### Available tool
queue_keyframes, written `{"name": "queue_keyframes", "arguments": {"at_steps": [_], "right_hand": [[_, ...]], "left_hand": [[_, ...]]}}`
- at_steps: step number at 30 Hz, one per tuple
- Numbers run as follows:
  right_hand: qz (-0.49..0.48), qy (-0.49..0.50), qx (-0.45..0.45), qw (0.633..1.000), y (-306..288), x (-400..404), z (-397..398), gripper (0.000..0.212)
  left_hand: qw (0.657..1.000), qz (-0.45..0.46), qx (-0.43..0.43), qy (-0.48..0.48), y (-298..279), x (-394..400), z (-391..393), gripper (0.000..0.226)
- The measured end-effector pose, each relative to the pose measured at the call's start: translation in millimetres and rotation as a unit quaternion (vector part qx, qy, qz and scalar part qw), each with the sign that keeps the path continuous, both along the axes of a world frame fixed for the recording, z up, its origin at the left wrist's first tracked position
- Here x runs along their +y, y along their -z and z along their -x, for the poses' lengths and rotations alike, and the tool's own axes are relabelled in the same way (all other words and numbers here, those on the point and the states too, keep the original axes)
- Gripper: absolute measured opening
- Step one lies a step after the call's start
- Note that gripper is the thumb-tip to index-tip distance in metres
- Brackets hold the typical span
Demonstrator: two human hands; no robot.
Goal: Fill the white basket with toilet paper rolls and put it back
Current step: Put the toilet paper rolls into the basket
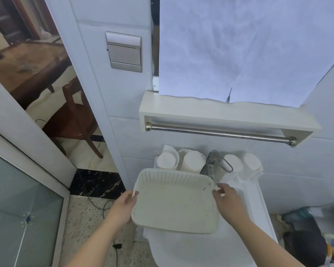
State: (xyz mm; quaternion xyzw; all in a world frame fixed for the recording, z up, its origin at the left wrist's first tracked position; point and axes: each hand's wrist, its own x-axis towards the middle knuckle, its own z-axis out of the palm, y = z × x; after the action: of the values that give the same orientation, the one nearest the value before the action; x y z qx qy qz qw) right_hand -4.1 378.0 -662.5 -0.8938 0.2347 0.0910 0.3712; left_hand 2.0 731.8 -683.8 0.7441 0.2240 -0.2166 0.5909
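**Four rolls waiting, basket empty**

Nothing has gone into the white basket [175,201] yet, as far as I can see: its floor is bare. I hold it by both ends above the toilet [191,249], tilted a little toward me. My left hand [123,206] curls round the left rim, thumb on top; my right hand [227,199] pinches the right rim near the far corner. Four toilet paper rolls [192,161] stand in a row along the back ledge, just beyond the basket, two on each side of a metal fitting [212,162]. I judge the whole filling is still to do, and returning the basket after that.

The basket is a shallow rounded rectangle of stiff plastic, its walls pierced with rows of small holes, its base solid. Each roll looks soft and matt, some with loose wrapped edges. Above them a polished steel rail [220,133] hangs under a glossy white shelf [220,114].
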Motion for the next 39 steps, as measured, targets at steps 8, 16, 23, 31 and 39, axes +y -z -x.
{"name": "queue_keyframes", "arguments": {"at_steps": [8, 16, 23, 31, 39], "right_hand": [[0.078, -0.184, -0.078, 0.977, -25.9, 64.3, -73.1, 0.048], [0.228, -0.274, -0.008, 0.934, -18.9, 109.1, -130.9, 0.089], [0.251, -0.265, 0.029, 0.931, 0.7, 130.5, -154.7, 0.105], [0.207, -0.254, 0.03, 0.944, 7.4, 149.8, -166.5, 0.089], [0.136, -0.274, 0.015, 0.952, 12.5, 154.1, -175.3, 0.083]], "left_hand": [[1.0, 0.026, 0.011, -0.01, 0.9, 0.4, 1.5, 0.022], [0.999, 0.037, 0.02, -0.007, 8.8, 7.2, -1.5, 0.019], [0.998, 0.045, 0.032, -0.008, 9.8, 7.8, -4.1, 0.021], [0.998, 0.049, 0.032, -0.017, 9.1, 7.8, -2.8, 0.018], [0.998, 0.054, 0.034, -0.028, 4.8, 6.3, -2.3, 0.019]]}}
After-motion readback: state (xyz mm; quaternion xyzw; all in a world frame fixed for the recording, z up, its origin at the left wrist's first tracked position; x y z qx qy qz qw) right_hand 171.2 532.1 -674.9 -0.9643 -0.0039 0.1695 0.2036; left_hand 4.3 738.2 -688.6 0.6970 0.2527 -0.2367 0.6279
